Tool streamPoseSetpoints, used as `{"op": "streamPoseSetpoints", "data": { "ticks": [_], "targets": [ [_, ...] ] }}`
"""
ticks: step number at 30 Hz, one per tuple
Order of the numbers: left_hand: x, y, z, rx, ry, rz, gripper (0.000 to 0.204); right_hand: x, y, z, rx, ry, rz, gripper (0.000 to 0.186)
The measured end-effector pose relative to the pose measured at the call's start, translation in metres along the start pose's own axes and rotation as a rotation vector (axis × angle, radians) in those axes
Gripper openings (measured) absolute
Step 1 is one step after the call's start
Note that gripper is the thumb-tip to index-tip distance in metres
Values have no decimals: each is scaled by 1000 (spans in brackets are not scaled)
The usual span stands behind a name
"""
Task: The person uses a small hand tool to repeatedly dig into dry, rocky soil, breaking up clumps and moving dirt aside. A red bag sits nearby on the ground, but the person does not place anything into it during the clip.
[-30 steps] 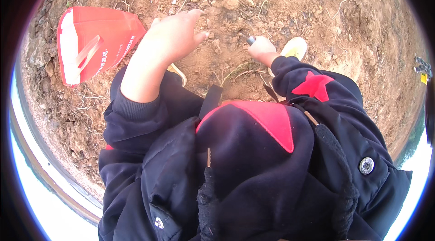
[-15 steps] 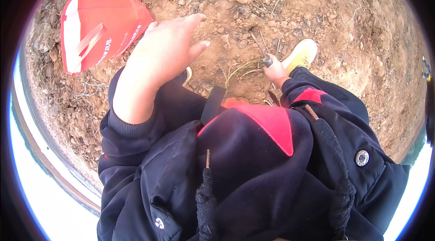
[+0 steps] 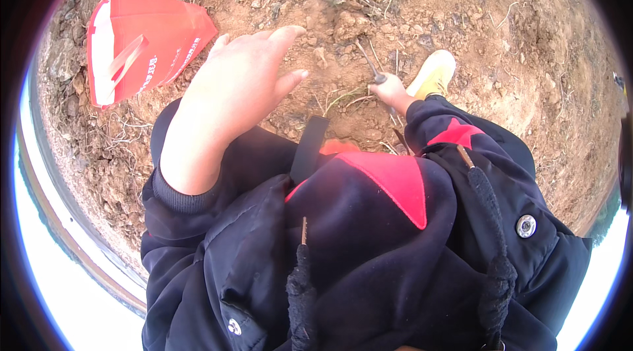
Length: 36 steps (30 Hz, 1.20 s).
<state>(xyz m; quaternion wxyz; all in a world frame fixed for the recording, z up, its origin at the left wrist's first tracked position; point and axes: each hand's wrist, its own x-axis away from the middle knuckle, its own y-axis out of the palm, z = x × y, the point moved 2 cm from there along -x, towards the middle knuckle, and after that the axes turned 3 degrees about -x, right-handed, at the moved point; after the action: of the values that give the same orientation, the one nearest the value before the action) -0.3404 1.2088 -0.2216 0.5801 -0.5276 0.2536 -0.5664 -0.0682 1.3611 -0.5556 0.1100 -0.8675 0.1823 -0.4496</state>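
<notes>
My left hand hangs above the soil with its fingers stretched out and the thumb apart; nothing is in it. Beyond its fingers lies a red bag with a white edge and a pale strap. My right hand is closed around the grip of a slim metal hand tool, beside my right foot. The tool's thin metal end points away from me, toward the loose soil; its exact kind is unclear. A few dry grass stalks lie just left of my right hand.
Brown, cloddy soil with stones and dry roots spreads all around. My yellow shoe stands right of the tool. A dark strap sticks up in front of my jacket. Something dark is partly visible at the far right rim.
My right hand and the metal hand tool have shifted a little left, and the tool is tilted differently. The left hand stays open, its fingers slightly lower in the picture.
</notes>
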Motion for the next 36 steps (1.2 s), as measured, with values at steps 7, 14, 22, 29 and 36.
{"op": "streamPoseSetpoints", "data": {
  "ticks": [7,14,22,29,36],
  "targets": [
    [31,4,12,-18,-26,-2,49,18,-28,-79,-836,206,149,8],
    [33,25,-8,33,-94,-114,50,55,-59,-94,-1018,91,300,8],
    [9,46,-33,-25,-105,-176,49,93,-155,-151,-183,-228,480,12],
    [9,46,-23,42,-32,-138,48,118,-89,-152,1054,-208,130,28],
    [10,15,19,57,116,-27,49,160,-65,-193,1031,58,26,33]
  ]
}}
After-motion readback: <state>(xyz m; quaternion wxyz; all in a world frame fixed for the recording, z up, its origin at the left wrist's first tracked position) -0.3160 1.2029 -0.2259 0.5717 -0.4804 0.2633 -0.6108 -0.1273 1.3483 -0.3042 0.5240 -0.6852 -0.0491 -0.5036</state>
